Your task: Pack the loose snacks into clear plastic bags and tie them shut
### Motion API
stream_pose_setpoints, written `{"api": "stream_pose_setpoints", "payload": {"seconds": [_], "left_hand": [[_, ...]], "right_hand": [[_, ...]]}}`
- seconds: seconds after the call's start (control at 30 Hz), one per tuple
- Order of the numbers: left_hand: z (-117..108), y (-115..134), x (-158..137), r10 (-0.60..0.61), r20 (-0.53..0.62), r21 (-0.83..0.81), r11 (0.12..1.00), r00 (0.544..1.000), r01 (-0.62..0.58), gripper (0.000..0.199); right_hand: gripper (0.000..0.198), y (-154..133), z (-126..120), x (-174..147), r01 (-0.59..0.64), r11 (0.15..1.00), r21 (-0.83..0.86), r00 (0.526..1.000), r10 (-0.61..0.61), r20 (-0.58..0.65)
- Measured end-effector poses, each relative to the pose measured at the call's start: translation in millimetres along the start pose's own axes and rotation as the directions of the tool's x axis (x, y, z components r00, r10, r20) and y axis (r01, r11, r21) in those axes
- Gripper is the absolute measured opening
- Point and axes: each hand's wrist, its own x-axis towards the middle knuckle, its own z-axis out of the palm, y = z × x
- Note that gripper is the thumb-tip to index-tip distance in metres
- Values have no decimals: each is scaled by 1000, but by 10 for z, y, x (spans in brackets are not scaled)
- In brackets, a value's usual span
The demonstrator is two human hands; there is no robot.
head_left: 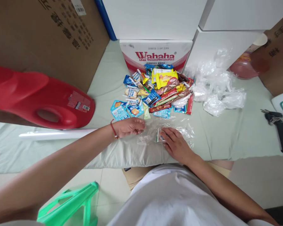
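A clear plastic bag (147, 135) lies at the front of the cloth-covered table, between my hands. My left hand (129, 127), with a red cord on its wrist, has its fingers pinched on the bag's left edge. My right hand (176, 144) presses over the bag with its fingers closed on a small wrapped snack (159, 135), which is partly hidden under them. Just beyond the hands spreads a pile of packaged snacks: a yellow packet (166, 78), light blue packets (120, 111) and red bars (160, 107).
Several crumpled clear bags (217, 91) lie right of the pile. Behind it stands a Wahaha carton (155, 53) among white boxes. A red jug (61, 100) lies at left near a white tube (56, 134). Keys (271, 116) rest at far right; a green stool (70, 204) stands below.
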Motion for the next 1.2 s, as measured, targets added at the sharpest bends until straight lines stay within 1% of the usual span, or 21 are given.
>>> {"api": "stream_pose_setpoints", "payload": {"seconds": [0.07,0.1,0.13,0.17,0.2,0.27,0.3,0.33,0.37,0.4,0.43,0.53,0.6,0.7,0.8,0.9,1.03,1.1,1.2], "left_hand": [[-82,12,-63,68,-109,-137,987,992,-83,39],[-116,11,-86,83,-154,-185,976,985,-111,38],[-139,2,-100,83,-192,-201,972,978,-122,38],[-146,-15,-104,79,-223,-174,978,972,-119,38],[-136,-39,-100,82,-248,-97,989,965,-109,36],[-68,-95,-70,148,-275,144,983,950,-112,31],[-16,-122,-47,201,-256,250,959,945,-136,27],[41,-146,-22,245,-213,324,931,946,-168,22],[97,-165,5,263,-162,361,913,951,-191,18],[148,-179,34,247,-122,363,912,961,-189,17],[192,-188,62,206,-98,343,925,974,-161,18],[279,-190,140,54,-103,264,964,993,-25,24],[327,-169,175,-29,-85,231,972,996,48,31],[415,-104,195,-119,-36,208,970,992,124,38],[494,-39,197,-182,-9,209,961,983,180,43],[523,-25,202,-206,9,226,954,979,199,46],[460,-54,193,-196,37,231,956,980,182,39],[381,-49,169,-174,35,224,961,984,162,37],[241,-13,112,-91,9,207,974,996,87,36]], "right_hand": [[64,7,5,-2,5,1000,8,1000,-5,-2],[66,10,7,-3,7,1000,11,1000,-7,-4],[66,12,9,-3,7,1000,14,1000,-7,-6],[66,13,10,-3,7,1000,17,1000,-7,-7],[65,13,11,-3,7,1000,20,1000,-7,-8],[63,9,10,-2,6,1000,22,1000,-6,-9],[62,6,9,-1,5,1000,21,1000,-5,-11],[61,3,8,0,3,1000,19,1000,-3,-13],[61,-1,7,1,-1,1000,18,1000,1,-15],[60,-5,6,2,-5,1000,16,1000,5,-14],[60,-8,5,4,-9,1000,15,1000,9,-12],[60,-13,1,9,-13,1000,13,1000,13,-8],[61,-13,-1,11,-13,1000,9,1000,14,-7],[63,-13,3,10,-15,1000,9,1000,15,-9],[65,-17,12,6,-16,1000,18,1000,16,-19],[64,-17,16,3,-10,1000,24,1000,10,-23],[61,-11,3,1,-4,1000,27,1000,5,-12],[61,-6,-3,0,-4,999,32,1000,4,-7],[60,-2,-1,-1,-1,999,36,1000,2,-15]]}}
